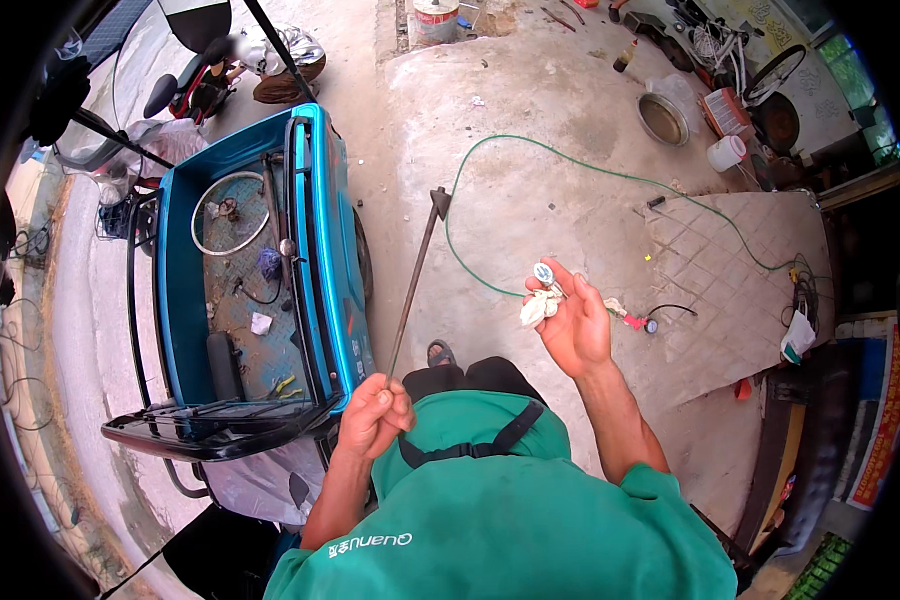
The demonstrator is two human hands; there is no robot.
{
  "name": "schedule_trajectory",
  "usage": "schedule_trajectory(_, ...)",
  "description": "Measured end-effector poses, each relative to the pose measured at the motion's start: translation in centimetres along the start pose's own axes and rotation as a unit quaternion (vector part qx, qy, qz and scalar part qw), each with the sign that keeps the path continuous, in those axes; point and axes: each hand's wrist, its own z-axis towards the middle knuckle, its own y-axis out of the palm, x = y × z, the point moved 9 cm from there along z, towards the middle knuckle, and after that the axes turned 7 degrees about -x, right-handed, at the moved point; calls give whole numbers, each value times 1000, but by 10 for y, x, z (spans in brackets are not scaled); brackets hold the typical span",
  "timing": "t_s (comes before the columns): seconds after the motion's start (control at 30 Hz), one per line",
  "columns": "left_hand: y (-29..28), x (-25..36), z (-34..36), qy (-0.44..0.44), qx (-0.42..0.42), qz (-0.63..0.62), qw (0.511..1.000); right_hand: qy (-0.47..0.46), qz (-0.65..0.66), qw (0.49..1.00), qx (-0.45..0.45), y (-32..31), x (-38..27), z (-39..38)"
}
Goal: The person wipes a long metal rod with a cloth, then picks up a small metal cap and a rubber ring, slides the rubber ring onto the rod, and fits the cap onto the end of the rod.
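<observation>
My left hand (375, 415) is closed round the lower end of a long, thin metal rod (413, 290). The rod slants up and away over the pavement, and a dark cone-shaped piece (440, 204) sits at its far end. To the right, my right hand (578, 325) is raised palm up with the fingers partly curled. It holds a crumpled whitish cloth or paper (540, 307) and a small round piece with a blue-and-white face (543, 273); how the two are joined is unclear. Just beyond this hand lies a round gauge (651, 326) with a red fitting.
Left of me stands a blue cargo tricycle bed (332, 240) holding a wheel rim (198, 225) and loose items. A green hose (570, 157) loops across the ground. A metal basin (663, 119) and white bucket (727, 152) stand far right. A person (275, 60) crouches beyond the tricycle.
</observation>
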Motion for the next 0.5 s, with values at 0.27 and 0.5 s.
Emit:
schedule_trajectory(0.27,47,-2,133,-52,-47,175,982,-28,27,999,-25,13,-15,44)
schedule_trajectory(0.5,131,-38,267,-95,-103,233,962,-63,71,995,-39,-27,-83,92)
